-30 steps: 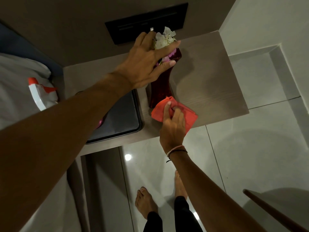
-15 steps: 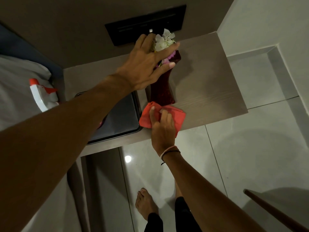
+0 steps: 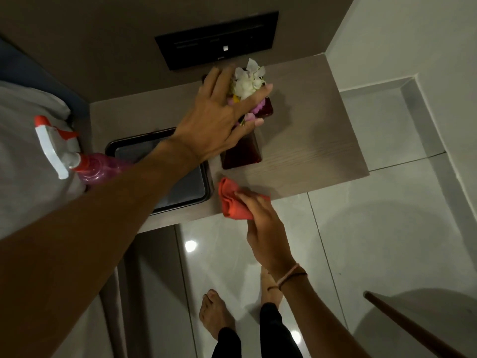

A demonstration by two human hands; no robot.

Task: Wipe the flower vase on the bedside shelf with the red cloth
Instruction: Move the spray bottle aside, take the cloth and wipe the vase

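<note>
A dark red glass vase with white and pink flowers stands upright on the wooden bedside shelf. My left hand grips the vase around its neck and upper part, fingers spread beside the flowers. My right hand holds the bunched red cloth at the shelf's front edge, just below the vase's base and apart from it.
A dark tray lies on the shelf left of the vase. A pink spray bottle with a white and red trigger lies on the bed at the left. A black wall panel is behind the vase. A wooden pole leans at bottom right.
My right hand has drawn the red cloth down and away from the vase's base to the shelf's front edge. My left hand has kept its hold on the vase.
</note>
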